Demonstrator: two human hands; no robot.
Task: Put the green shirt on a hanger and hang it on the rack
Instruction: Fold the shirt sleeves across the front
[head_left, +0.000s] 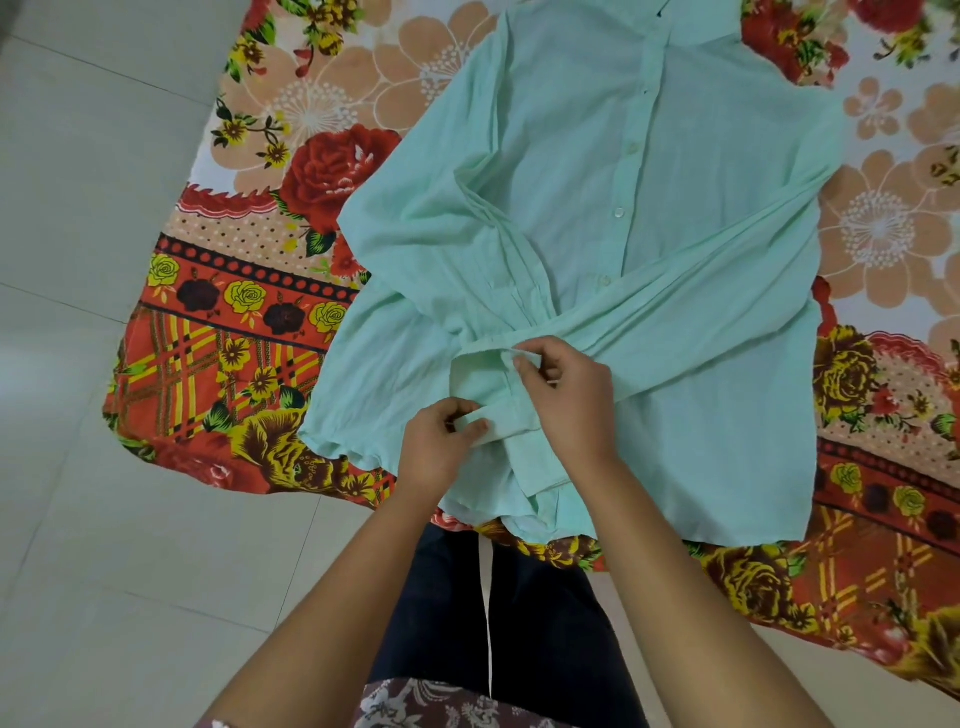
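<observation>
Tiled floor (104, 312) at left; the floral sheet (234, 322) beside it carries the green shirt (597, 182), front up, sleeves folded across. Left hand (441, 441), grip pinched on a cuff (501, 422); right hand (566, 395), grip pinched on a sleeve edge (519, 357).

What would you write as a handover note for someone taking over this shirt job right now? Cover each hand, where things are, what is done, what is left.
Left hand pinches a sleeve cuff at the green shirt's lower front.
Right hand pinches fabric just above it.
The shirt lies front up on the floral cloth, sleeves crossed over its body.
No hanger or rack in view.
Done: nothing yet.
Left: fetch a hanger, put the shirt on it, hang it on the rack.
</observation>
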